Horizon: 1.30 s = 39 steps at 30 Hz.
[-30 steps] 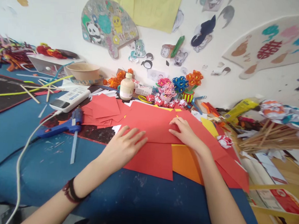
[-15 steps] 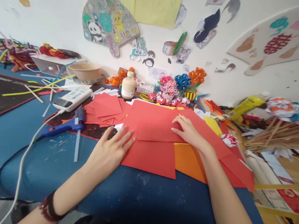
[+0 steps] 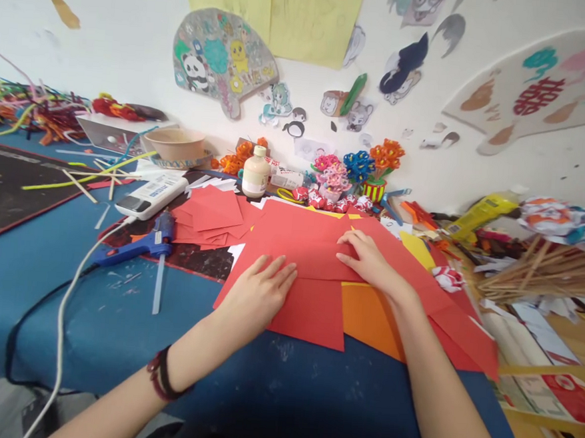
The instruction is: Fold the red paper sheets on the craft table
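Large red paper sheets (image 3: 310,314) lie overlapping on the blue table cover. A folded red strip (image 3: 314,260) runs across them between my hands. The fingers of my left hand (image 3: 254,296) lie spread on the strip's left end. At the strip's right end rests my right hand (image 3: 370,258), its thumb and index finger apart on the paper. An orange sheet (image 3: 370,318) shows under the red ones, beside my right forearm. Smaller red squares (image 3: 215,212) are stacked loosely to the left.
A blue glue gun (image 3: 143,243) with its stick and a white power strip (image 3: 151,196) lie left, their cables trailing down. A cream bottle (image 3: 255,173) and bead flowers (image 3: 359,165) stand behind. Wooden sticks (image 3: 534,269) lie right.
My left hand has moved right, from the paper's left side onto the left end of the folded strip. My right hand has barely moved. The view has shifted slightly.
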Tool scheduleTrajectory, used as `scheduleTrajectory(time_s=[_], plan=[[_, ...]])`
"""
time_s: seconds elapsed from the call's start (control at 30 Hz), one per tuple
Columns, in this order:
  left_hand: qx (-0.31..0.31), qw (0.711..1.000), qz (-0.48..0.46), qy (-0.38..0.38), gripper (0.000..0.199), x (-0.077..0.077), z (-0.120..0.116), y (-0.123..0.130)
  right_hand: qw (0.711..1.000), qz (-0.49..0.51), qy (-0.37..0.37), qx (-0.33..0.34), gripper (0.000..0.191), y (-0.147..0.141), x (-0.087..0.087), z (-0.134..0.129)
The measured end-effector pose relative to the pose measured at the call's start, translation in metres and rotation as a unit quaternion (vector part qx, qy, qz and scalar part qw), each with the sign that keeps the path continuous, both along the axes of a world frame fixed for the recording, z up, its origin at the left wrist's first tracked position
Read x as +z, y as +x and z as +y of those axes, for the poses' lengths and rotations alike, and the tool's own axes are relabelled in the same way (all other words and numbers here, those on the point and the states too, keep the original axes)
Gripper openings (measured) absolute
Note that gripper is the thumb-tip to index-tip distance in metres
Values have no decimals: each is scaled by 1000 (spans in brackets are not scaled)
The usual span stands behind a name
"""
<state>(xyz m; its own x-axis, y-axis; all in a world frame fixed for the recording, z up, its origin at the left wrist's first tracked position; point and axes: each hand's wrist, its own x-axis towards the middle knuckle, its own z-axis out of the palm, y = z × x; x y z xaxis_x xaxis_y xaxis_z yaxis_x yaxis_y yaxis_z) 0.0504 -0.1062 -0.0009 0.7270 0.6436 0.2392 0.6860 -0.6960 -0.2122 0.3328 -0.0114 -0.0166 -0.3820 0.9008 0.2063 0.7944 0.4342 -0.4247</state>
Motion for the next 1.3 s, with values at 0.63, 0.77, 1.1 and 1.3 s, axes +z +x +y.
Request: scheduleTrajectory(time_s=[0.63,0.77,1.1,1.3], plan=[[-200,964,-29,-171,72,0,75,47,999,48,2,1,15,5,-4,5],[-232,953,-38,-190,76,0,85,51,999,54,3,5,15,8,-6,9],[-220,969,-32,-110,66,0,81,62,996,90,-4,21,22,15,-14,19],[-194,980,-11,-33,49,-2,73,75,994,104,-30,13,25,15,-10,18]])
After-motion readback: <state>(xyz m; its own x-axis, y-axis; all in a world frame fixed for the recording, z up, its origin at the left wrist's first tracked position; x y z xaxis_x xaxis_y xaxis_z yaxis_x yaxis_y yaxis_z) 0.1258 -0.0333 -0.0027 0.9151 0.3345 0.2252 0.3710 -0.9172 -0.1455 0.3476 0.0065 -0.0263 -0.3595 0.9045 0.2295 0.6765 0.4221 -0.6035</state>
